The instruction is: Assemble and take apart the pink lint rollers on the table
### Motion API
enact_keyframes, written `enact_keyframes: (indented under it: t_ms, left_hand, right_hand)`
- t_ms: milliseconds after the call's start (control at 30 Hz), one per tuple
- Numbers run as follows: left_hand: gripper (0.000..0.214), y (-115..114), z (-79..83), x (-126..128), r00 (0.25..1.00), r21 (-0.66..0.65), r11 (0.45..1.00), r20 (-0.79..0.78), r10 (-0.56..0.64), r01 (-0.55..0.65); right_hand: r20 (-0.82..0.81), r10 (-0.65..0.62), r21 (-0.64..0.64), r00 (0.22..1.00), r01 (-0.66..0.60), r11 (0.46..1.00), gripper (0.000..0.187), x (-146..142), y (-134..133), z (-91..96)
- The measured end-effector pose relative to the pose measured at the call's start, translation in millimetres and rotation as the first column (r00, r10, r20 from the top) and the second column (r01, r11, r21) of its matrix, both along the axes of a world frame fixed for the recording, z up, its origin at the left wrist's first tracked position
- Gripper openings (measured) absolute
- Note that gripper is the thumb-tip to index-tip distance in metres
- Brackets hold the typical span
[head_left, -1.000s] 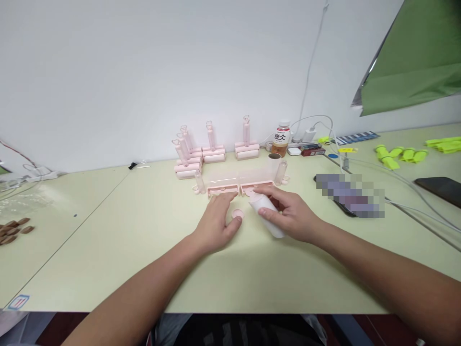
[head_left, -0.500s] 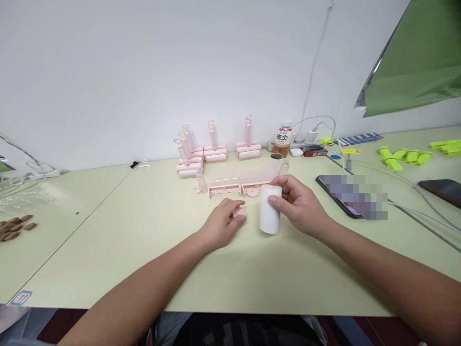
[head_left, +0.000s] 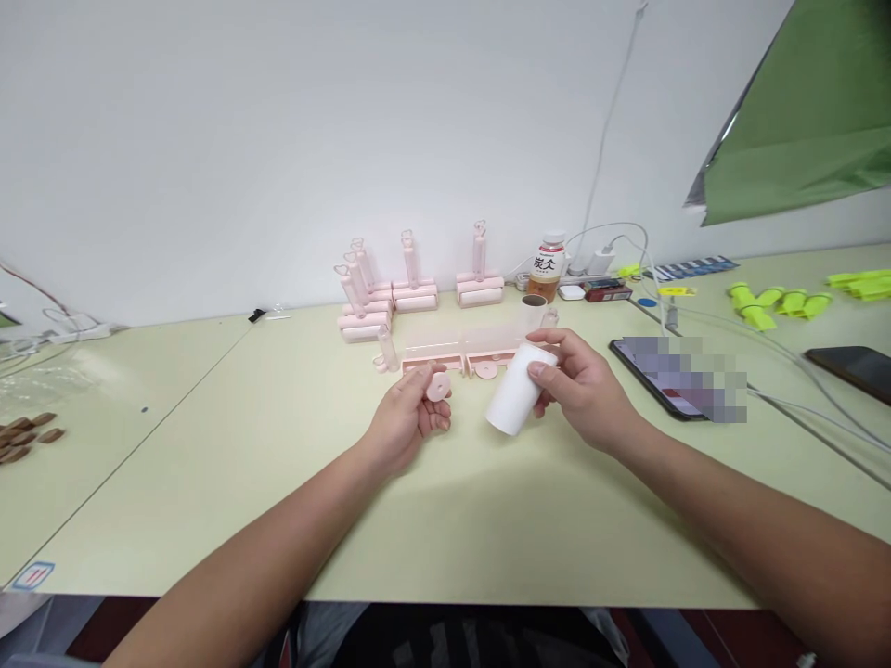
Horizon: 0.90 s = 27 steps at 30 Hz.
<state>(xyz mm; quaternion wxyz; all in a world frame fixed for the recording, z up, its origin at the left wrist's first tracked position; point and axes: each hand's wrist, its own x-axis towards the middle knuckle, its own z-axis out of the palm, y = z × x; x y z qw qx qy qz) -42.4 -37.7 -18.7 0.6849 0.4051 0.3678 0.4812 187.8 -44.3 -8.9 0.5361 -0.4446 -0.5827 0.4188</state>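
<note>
My left hand (head_left: 405, 417) pinches a small pink disc with a centre hole, an end cap (head_left: 438, 387), its flat face toward me. In my right hand (head_left: 583, 390) is a white roll of lint roller paper (head_left: 519, 394), tilted with its lower end toward the left. The roll and the cap are apart, both above the table. Behind my hands lie open pink lint roller cases (head_left: 432, 360) with clear covers. Another pink end cap (head_left: 486, 370) rests in front of them. A second white roll (head_left: 534, 312) stands upright behind, its hollow core showing.
Several pink lint rollers (head_left: 480, 289) with upright handles stand along the wall. A bottle (head_left: 547, 269) is to their right. A phone (head_left: 668, 380), cables and yellow-green parts (head_left: 780, 304) lie on the right; brown pieces (head_left: 24, 436) lie far left.
My left hand has picked the pink end cap up off the table and turned it toward me. My right hand has tilted the white roll from upright.
</note>
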Motion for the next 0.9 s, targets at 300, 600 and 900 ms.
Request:
enact_keyframes:
  t_ms: [300, 600, 900]
  left_hand:
    - [0.018, 4, 3.3, -2, 0.997, -0.139, 0.989, 0.057, 0.058, -0.049]
    - [0.02, 0, 0.2, 0, 1.0, -0.101, 0.995, -0.013, 0.016, -0.017]
    - [0.04, -7, -2.9, 6, 0.989, -0.128, 0.992, -0.149, -0.01, -0.01]
  right_hand:
    - [0.026, 0.013, -0.019, 1.0, -0.012, 1.0, 0.043, -2, -1, 0.2]
    - [0.029, 0.027, -0.028, 0.999, -0.026, 0.999, 0.041, -1, -1, -1.5]
    - [-0.037, 0.192, 0.019, 0.981, -0.192, 0.981, 0.04, -6, -7, 0.2]
